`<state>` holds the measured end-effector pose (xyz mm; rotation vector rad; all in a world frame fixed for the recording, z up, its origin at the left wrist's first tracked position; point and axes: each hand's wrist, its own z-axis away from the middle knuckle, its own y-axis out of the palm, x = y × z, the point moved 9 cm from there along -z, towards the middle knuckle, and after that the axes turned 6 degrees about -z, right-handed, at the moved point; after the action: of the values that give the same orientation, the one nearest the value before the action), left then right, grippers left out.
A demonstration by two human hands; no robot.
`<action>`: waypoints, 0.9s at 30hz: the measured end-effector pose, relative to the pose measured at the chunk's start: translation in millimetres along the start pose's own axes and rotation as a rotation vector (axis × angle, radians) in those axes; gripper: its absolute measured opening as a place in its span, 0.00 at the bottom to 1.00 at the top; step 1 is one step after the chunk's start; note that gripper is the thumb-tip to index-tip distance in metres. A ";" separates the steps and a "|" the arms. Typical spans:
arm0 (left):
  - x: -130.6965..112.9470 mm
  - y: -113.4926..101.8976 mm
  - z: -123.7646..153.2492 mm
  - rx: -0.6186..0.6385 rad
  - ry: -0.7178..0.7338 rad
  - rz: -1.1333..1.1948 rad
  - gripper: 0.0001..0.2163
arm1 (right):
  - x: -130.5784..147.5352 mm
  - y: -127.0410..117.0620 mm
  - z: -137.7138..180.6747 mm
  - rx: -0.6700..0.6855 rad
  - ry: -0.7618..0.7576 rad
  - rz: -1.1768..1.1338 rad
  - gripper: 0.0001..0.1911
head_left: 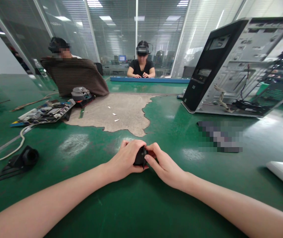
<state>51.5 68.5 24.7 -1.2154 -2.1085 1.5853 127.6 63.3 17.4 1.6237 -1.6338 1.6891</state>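
Note:
My left hand (126, 160) and my right hand (165, 167) meet low in the middle of the green table (136, 205). Both are closed around a small black part (141, 157) held between them just above the tabletop. Fingers of the left hand wrap over its top and left side. The right hand's thumb and fingers pinch its right side. Most of the part is hidden by the fingers, so I cannot tell what it is.
An open computer case (235, 66) stands at the right. A circuit board (44, 112) and a fan part (80, 93) lie at the left, a black shroud (20, 162) and white cable (10, 145) nearer. Two people sit across the table. A worn bare patch (116, 112) marks the mat.

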 end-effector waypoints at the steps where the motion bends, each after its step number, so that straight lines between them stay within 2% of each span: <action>1: 0.3 -0.1 -0.4 0.005 -0.005 0.004 0.26 | 4.2 -0.5 1.5 0.001 -0.034 0.046 0.06; 6: 4.2 2.5 -2.7 0.039 -0.041 0.027 0.26 | 22.7 -0.8 6.9 0.001 -0.207 0.163 0.07; 12: 6.3 3.0 -2.4 0.009 -0.043 0.020 0.26 | 9.6 -9.7 0.4 -0.106 -0.126 -0.001 0.04; 17: 4.8 1.5 -2.6 0.026 -0.040 0.010 0.27 | -4.5 -7.6 -4.0 -0.087 0.002 -0.163 0.08; 21: 4.1 1.2 -3.2 0.041 -0.042 0.019 0.26 | -3.3 -4.3 -1.4 -0.033 -0.016 -0.130 0.06; 27: 5.9 3.2 -2.1 0.024 -0.042 0.022 0.26 | 6.9 -4.8 4.2 -0.027 -0.109 0.006 0.10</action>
<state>50.7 74.4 21.0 -1.2125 -2.1025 1.6543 131.3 58.2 24.3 1.7271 -1.7051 1.6000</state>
